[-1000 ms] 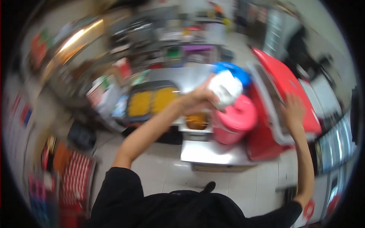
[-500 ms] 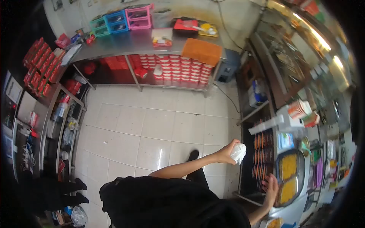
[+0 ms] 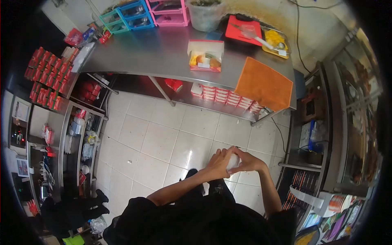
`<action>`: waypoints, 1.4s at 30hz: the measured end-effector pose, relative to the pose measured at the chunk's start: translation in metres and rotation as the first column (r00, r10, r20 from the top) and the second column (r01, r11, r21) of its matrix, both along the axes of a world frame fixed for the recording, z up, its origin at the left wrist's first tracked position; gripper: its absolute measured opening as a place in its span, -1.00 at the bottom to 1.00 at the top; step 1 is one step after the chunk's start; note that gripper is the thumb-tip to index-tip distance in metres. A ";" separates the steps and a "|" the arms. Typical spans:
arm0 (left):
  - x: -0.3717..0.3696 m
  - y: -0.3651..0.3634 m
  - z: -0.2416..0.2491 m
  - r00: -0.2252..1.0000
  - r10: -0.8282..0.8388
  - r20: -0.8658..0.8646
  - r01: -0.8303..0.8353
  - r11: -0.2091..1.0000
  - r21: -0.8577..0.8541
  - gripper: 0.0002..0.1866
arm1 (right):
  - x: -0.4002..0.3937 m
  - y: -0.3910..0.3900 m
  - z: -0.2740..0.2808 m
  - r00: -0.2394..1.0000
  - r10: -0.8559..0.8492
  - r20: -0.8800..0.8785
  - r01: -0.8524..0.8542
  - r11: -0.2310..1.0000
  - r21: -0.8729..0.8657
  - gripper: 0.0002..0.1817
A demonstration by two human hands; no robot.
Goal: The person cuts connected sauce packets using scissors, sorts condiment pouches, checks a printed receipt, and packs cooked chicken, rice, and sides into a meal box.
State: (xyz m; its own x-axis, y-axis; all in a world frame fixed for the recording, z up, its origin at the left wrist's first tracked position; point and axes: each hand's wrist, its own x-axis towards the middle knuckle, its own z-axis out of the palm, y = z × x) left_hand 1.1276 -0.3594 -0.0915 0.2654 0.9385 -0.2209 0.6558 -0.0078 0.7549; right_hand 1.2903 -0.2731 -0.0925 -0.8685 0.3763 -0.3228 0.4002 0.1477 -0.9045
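Both my hands are in front of my body, over the tiled floor, wrapped round a white paper-wrapped bundle (image 3: 233, 163). My left hand (image 3: 217, 164) cups its left side with the fingers closed about it. On the other side my right hand (image 3: 250, 161) curves round it, thumb and fingers pressing the wrapping. The bundle is roundish and partly hidden by the fingers. What lies inside the wrapping cannot be seen. Ahead, on the steel counter (image 3: 171, 61), stands an open red and white food box (image 3: 206, 57).
An orange cloth (image 3: 264, 83) hangs over the counter's right corner. Behind it sit a red tray (image 3: 241, 30), a yellow tray (image 3: 275, 41) and a plastic bucket (image 3: 205, 16). Stacked red boxes (image 3: 226, 98) fill the shelf below. A co-worker's dark-clothed legs (image 3: 85, 206) show at lower left.
I have turned away from the yellow food trays on the right towards the counter. My right hand has left the tray side and joined my left hand on the bundle.
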 end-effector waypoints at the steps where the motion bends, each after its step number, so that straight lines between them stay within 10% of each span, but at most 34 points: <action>1: -0.013 0.016 0.002 0.999 0.046 0.010 -0.046 0.999 0.021 0.02 | -0.022 0.022 0.014 0.992 0.033 0.121 -0.023 0.996 -0.082 -0.15; 4: -0.057 0.072 0.003 0.990 0.074 0.117 -0.080 0.996 0.048 0.00 | -0.074 0.086 0.022 0.955 0.047 0.293 0.019 0.975 -0.219 -0.11; 7: -0.127 0.143 -0.001 0.931 -0.041 0.362 -0.029 0.982 0.186 -0.15 | -0.090 0.140 -0.018 0.990 -0.133 0.052 0.141 0.970 -0.198 -0.14; 12: -0.249 0.271 -0.035 0.827 0.482 0.289 -0.552 0.793 0.258 -0.85 | -0.132 0.237 -0.026 0.771 -0.634 -0.054 0.469 0.624 -0.625 -0.21; 16: -0.272 0.357 -0.038 0.960 0.262 0.102 -0.277 0.944 0.179 -0.92 | -0.184 0.320 -0.034 0.661 -0.740 -0.126 0.422 0.505 -0.753 -0.22; 19: -0.264 0.411 -0.055 0.932 -0.081 -0.352 0.105 0.993 0.048 -0.84 | -0.226 0.357 -0.032 0.639 -0.748 -0.181 0.381 0.512 -0.770 -0.22; 22: -0.266 0.432 -0.119 0.945 -0.048 -0.324 0.195 0.878 0.437 -0.77 | -0.249 0.380 -0.026 0.666 -0.719 -0.197 0.332 0.523 -0.785 -0.24; 24: -0.269 0.436 -0.117 0.906 -0.072 -0.417 0.256 0.878 0.405 -0.86 | -0.257 0.391 -0.031 0.696 -0.691 -0.194 0.298 0.524 -0.798 -0.24; 28: -0.293 0.428 -0.087 0.804 -0.213 -0.555 0.386 0.897 0.216 -0.88 | -0.269 0.402 -0.037 0.739 -0.636 -0.222 0.459 0.716 -0.526 -0.27; 34: -0.317 0.407 -0.071 0.924 0.112 -0.365 -0.062 0.987 0.148 -0.86 | -0.285 0.400 -0.042 0.884 -0.442 -0.154 0.467 0.857 0.220 -0.27; 36: -0.315 0.406 -0.067 0.913 0.115 -0.392 -0.075 0.991 0.115 -0.88 | -0.297 0.396 -0.034 0.952 -0.307 0.004 0.240 0.751 0.616 -0.29; 42: -0.314 0.401 -0.069 0.928 0.196 -0.317 -0.135 0.969 0.205 -0.90 | -0.301 0.387 -0.056 0.967 -0.251 0.046 0.088 0.496 0.864 -0.45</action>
State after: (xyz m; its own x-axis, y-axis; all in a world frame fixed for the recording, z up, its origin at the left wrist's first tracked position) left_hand 0.8139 0.0412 -0.1608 0.0427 0.9945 -0.0959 0.8717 0.0098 0.4899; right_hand 0.9898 0.1135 -0.1490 -0.7292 0.6731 0.1234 0.6167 0.7245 -0.3080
